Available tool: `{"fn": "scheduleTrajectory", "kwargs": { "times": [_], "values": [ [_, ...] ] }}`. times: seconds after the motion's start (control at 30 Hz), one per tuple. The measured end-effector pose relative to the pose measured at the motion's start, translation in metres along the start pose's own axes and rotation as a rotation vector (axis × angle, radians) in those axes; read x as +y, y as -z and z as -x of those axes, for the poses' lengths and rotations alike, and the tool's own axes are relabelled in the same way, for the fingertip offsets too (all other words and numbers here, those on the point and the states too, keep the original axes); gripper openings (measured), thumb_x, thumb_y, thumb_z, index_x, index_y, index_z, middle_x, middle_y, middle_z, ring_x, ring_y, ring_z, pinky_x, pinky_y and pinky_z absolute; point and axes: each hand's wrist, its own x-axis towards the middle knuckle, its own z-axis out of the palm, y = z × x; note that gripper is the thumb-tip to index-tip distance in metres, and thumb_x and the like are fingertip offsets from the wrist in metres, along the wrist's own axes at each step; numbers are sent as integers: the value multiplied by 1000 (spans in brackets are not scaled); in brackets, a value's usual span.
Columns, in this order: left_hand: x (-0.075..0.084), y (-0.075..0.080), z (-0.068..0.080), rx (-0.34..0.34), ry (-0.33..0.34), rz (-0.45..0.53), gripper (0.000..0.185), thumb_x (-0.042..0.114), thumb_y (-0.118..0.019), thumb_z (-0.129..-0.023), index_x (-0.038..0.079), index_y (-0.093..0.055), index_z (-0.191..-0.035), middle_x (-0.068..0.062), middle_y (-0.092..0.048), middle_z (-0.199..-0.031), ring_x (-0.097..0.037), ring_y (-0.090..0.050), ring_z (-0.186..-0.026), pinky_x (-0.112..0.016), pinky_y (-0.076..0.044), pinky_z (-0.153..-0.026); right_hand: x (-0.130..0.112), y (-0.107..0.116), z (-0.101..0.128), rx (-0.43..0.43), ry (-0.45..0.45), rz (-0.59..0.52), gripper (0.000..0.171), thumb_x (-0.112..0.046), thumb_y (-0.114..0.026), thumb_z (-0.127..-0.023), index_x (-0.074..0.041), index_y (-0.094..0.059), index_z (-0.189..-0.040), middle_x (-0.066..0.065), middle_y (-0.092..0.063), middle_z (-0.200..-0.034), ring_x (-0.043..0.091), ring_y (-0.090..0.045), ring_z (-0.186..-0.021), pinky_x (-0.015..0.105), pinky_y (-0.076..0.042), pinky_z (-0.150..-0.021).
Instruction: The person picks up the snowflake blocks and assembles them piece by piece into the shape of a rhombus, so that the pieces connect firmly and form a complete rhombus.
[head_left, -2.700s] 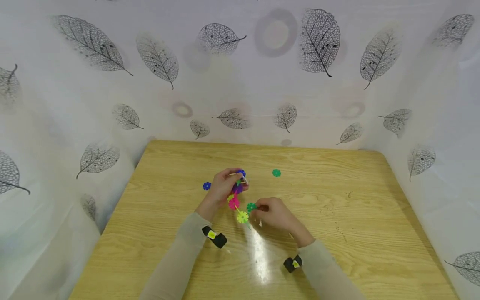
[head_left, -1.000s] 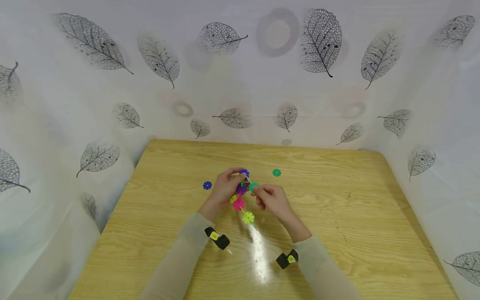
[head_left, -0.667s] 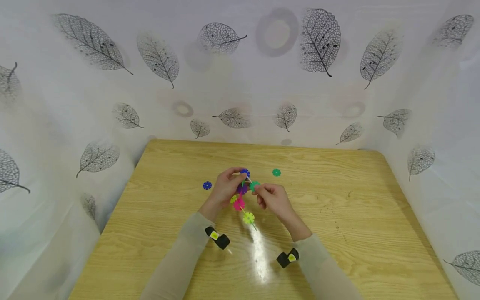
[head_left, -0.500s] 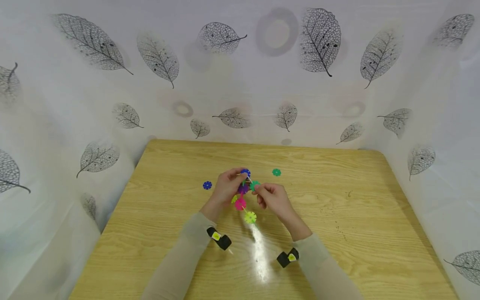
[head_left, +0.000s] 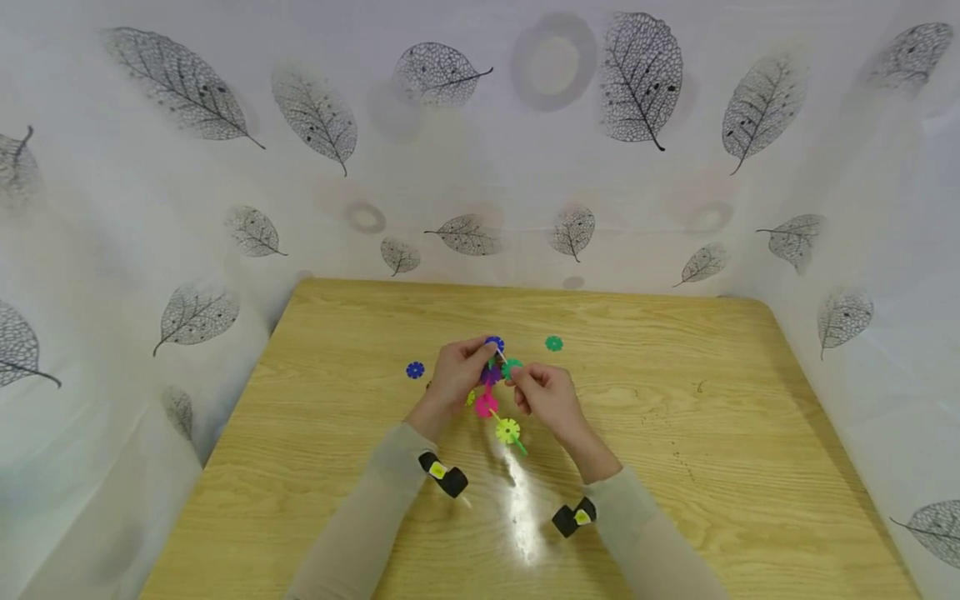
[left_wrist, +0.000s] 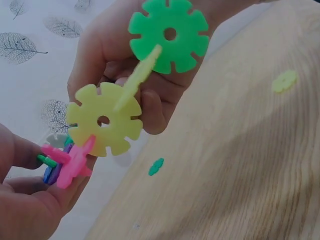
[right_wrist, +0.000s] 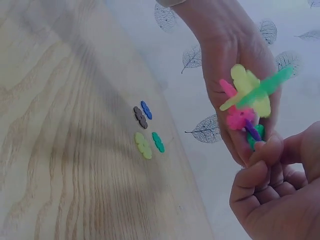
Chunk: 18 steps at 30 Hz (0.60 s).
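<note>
My left hand holds a chain of notched plastic discs by its upper end, near a blue disc. Down from there hang a purple disc, a pink disc and a yellow disc, with a green disc at the lower end. Thumb and fingers of my right hand pinch another green disc against a pale disc seen edge-on beside the blue one. Whether the slots of these two are fully joined I cannot tell. In the right wrist view, the fingers hide the pinched disc.
On the wooden table lie a loose blue disc to the left and a green disc farther back. A brown disc and a yellow disc lie near them. A leaf-patterned curtain surrounds the table.
My right hand has brought the green disc up from beside the yellow disc to the pale disc. My left hand and the chain have shifted slightly right.
</note>
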Motion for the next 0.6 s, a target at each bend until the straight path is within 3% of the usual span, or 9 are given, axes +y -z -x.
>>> {"fn": "scheduleTrajectory", "kwargs": {
  "times": [0.13,0.37,0.47,0.6],
  "values": [
    [0,0,0,-12,-1,-1,31,19,-58,-102,2,-66,-126,-21,-69,-104,-5,-60,-67,-17,-54,-57,1,-1,1,24,31,-5,31,-22,-59,-102,3,-69,-86,3,-58,-61,12,-52,-51,22,-47,-49],
    [1,2,-1,-50,-7,16,31,22,-57,-102,0,-66,-122,-2,-66,-86,-6,-57,-62,-18,-52,-55,0,1,2,19,90,13,32,-25,-60,-101,1,-68,-84,3,-58,-61,12,-52,-50,26,-50,-49],
    [0,4,-2,-70,13,32,32,24,-56,-103,1,-64,-124,-2,-63,-81,-7,-50,-55,-18,-46,-50,-1,2,1,0,88,21,32,-27,-59,-101,-2,-66,-82,3,-57,-61,12,-51,-51,26,-49,-49],
    [-2,5,-3,-90,49,79,39,26,-57,-103,2,-58,-133,-3,-65,-80,-7,-56,-54,-18,-48,-49,-1,2,1,-28,75,30,35,-30,-58,-101,-2,-64,-81,4,-58,-62,13,-50,-52,26,-47,-50]
  ]
}}
